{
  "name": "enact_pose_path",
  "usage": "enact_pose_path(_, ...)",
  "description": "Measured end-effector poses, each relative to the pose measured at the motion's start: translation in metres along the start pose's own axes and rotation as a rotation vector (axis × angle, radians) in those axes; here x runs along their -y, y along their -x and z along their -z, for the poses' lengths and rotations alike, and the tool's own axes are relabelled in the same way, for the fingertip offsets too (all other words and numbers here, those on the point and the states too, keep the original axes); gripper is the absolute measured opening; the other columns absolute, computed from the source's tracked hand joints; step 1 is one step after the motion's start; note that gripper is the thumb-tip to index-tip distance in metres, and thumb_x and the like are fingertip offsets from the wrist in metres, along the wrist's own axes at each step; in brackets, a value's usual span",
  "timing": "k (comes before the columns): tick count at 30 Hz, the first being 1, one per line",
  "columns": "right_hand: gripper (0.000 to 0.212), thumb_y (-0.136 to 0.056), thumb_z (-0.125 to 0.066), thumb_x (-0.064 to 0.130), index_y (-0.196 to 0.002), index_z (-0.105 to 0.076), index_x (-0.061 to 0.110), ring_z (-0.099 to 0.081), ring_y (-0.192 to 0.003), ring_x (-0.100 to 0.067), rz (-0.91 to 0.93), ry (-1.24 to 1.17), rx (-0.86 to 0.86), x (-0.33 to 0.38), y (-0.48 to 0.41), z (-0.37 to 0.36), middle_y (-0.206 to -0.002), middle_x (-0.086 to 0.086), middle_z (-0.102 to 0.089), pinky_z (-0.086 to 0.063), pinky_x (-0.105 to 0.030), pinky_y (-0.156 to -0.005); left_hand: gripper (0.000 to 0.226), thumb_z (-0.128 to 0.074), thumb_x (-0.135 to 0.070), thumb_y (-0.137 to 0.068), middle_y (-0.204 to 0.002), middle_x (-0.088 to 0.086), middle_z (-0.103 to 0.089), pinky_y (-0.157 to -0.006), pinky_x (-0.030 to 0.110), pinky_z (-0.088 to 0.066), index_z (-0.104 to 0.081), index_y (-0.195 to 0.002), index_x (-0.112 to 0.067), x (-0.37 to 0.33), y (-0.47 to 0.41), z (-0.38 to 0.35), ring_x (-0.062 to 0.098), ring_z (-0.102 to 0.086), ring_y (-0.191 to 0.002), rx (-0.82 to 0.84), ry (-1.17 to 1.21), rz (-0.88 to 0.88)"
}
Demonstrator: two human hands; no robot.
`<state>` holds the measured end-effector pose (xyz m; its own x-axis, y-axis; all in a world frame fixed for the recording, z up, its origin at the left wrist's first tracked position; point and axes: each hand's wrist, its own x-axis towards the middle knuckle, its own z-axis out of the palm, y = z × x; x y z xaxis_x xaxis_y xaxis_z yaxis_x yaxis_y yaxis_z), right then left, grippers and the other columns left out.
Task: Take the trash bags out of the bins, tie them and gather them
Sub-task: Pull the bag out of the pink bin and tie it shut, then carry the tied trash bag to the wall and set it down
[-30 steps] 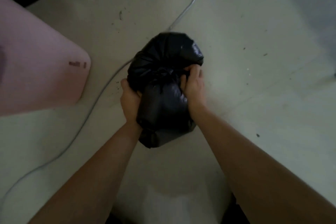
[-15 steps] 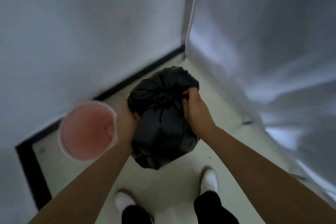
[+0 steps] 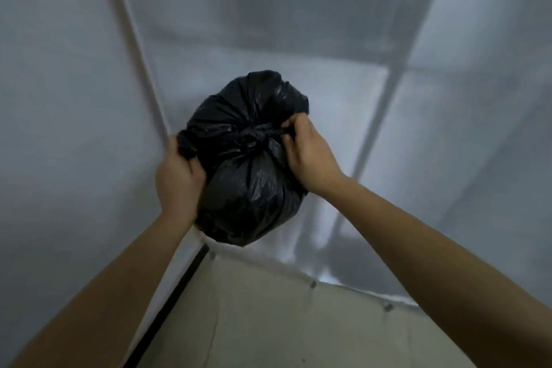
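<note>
**Black bag off the floor, knot at top, both hands on it**

Head view, single frame. The black trash bag sits just left of centre in my view. It is held up in the air, with nothing under it. The bag is full and rounded, and its plastic is creased and glossy. The neck is gathered into a knot on the face turned toward the camera, above the bag's middle.

The left hand is at the bag's 9 o'clock. Its fingers are curled round a bunched fold of plastic at the bag's edge, and its palm lies against the bag's side. I cannot see the fingertips because they are buried in the fold.

The right hand is at the bag's 3 o'clock. Its thumb and fingers pinch the twisted strand that runs out of the knot to the right. Both forearms are bare and enter from 7 and 5 o'clock.

Behind the bag, a pale wall fills 9 to 11 o'clock. It meets translucent grey sheeting stretched over light frame bars. One bar runs from 11 o'clock down to the bag, and another runs from 1 o'clock down toward 5.

Below the bag, at 6 o'clock, is the beige floor. A dark baseboard strip lines the foot of the wall toward 7 o'clock. The background is motion-blurred, so I cannot read fine detail there.
</note>
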<state>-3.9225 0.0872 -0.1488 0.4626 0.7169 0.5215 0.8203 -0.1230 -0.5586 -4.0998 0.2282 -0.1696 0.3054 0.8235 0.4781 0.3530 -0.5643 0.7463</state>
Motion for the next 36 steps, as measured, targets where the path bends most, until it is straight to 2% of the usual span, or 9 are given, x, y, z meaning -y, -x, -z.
enact_pose_path(3,0.013,-0.101,-0.045,0.019,-0.113,-0.044,0.016,-0.054,-0.089,-0.022,-0.14,0.149,-0.094,-0.022,0.045,0.104,-0.109,0.0,-0.052,-0.044,-0.038,-0.075,0.045,-0.033,-0.024,-0.087,-0.074,0.025,-0.061,-0.056,0.045,-0.046,-0.052,-0.116,0.004,-0.073,0.022,-0.051,0.04,-0.06,-0.065,0.164,0.131,-0.133)
enact_pose_path(9,0.013,-0.099,-0.05,0.019,-0.111,-0.048,0.015,-0.047,-0.086,-0.012,-0.361,0.402,-0.401,-0.036,0.169,0.319,-0.102,0.004,-0.053,-0.029,-0.023,-0.072,0.041,-0.029,-0.036,-0.103,-0.072,0.007,-0.057,-0.064,0.039,-0.043,-0.051,-0.118,-0.005,-0.276,0.103,-0.13,0.039,-0.059,-0.075,0.48,0.313,-0.32)
enact_pose_path(13,0.011,-0.099,-0.052,0.024,-0.107,-0.051,0.018,-0.05,-0.089,-0.013,-0.504,0.54,-0.531,-0.04,0.278,0.426,-0.101,0.005,-0.054,-0.035,-0.027,-0.075,0.051,-0.026,-0.049,-0.105,-0.087,0.007,-0.067,-0.068,0.037,-0.047,-0.056,-0.118,-0.01,-0.382,0.181,-0.169,0.031,-0.063,-0.082,0.688,0.385,-0.436)
enact_pose_path(18,0.01,-0.098,-0.052,0.026,-0.107,-0.05,0.022,-0.055,-0.096,-0.02,-0.717,0.663,-0.654,-0.06,0.454,0.535,-0.103,0.001,-0.056,-0.043,-0.035,-0.081,0.025,-0.033,-0.041,-0.105,-0.082,0.004,-0.07,-0.066,0.05,-0.056,-0.05,-0.102,-0.024,-0.51,0.338,-0.22,0.03,-0.068,-0.075,0.902,0.479,-0.677)
enact_pose_path(21,0.007,-0.099,-0.052,0.025,-0.106,-0.048,0.024,-0.054,-0.097,-0.018,-0.848,0.698,-0.722,-0.067,0.552,0.601,-0.104,0.001,-0.058,-0.039,-0.031,-0.079,0.025,-0.035,-0.037,-0.106,-0.082,-0.004,-0.072,-0.069,0.051,-0.058,-0.053,-0.102,-0.021,-0.585,0.452,-0.245,0.02,-0.07,-0.071,1.091,0.579,-0.615)
enact_pose_path(26,0.005,-0.1,-0.05,0.022,-0.105,-0.048,0.023,-0.052,-0.094,-0.016,-1.033,0.711,-0.871,-0.069,0.672,0.684,-0.102,0.002,-0.055,-0.031,-0.024,-0.075,0.029,-0.034,-0.041,-0.106,-0.079,-0.003,-0.073,-0.073,0.052,-0.059,-0.055,-0.098,-0.021,-0.672,0.601,-0.275,0.016,-0.072,-0.07,1.335,0.641,-0.572)
enact_pose_path(30,0.006,-0.101,-0.049,0.019,-0.106,-0.049,0.018,-0.051,-0.092,-0.015,-1.086,0.702,-0.97,-0.091,0.72,0.734,-0.102,0.0,-0.056,-0.027,-0.022,-0.07,0.035,-0.034,-0.047,-0.104,-0.082,-0.003,-0.073,-0.073,0.05,-0.059,-0.056,-0.104,-0.02,-0.721,0.67,-0.308,0.016,-0.072,-0.074,1.431,0.65,-0.596)
enact_pose_path(33,0.005,-0.101,-0.048,0.018,-0.105,-0.046,0.021,-0.052,-0.091,-0.015,-1.129,0.675,-1.064,-0.126,0.745,0.761,-0.101,0.0,-0.058,-0.029,-0.023,-0.07,0.049,-0.027,-0.069,-0.089,-0.085,-0.001,-0.073,-0.071,0.053,-0.059,-0.055,-0.094,-0.03,-0.749,0.714,-0.357,0.022,-0.071,-0.079,1.498,0.643,-0.606)
enact_pose_path(36,0.007,-0.101,-0.048,0.016,-0.104,-0.045,0.022,-0.052,-0.088,-0.016,-1.161,0.659,-1.157,-0.163,0.765,0.795,-0.098,-0.001,-0.057,-0.03,-0.023,-0.067,0.038,-0.031,-0.064,-0.095,-0.091,-0.001,-0.072,-0.078,0.053,-0.058,-0.053,-0.087,-0.034,-0.786,0.752,-0.401,0.023,-0.071,-0.087,1.607,0.658,-0.608)
